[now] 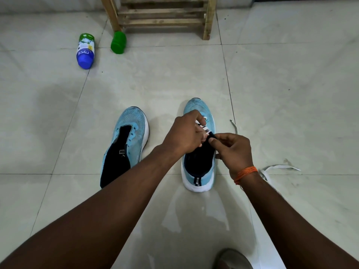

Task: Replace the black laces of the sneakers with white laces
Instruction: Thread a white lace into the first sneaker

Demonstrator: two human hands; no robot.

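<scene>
Fingers [197, 132] of the left hand [184, 133] curl around a white lace [206, 130] at the eyelets. The right hand [233, 150] pinches the dark tongue [212, 135] just beside it, thumb against forefinger. Both work over the right sneaker [198, 171], pale blue, heel toward the person, toe pointing away. The lace lies between the hands, the left one nearer the eyelets. A loose lace end [279, 167] trails right. The left sneaker [126, 140] stands unlaced alongside. Farther off lie a powder bottle [85, 50] and a green cap [118, 42], below a wooden rack [208, 16].
</scene>
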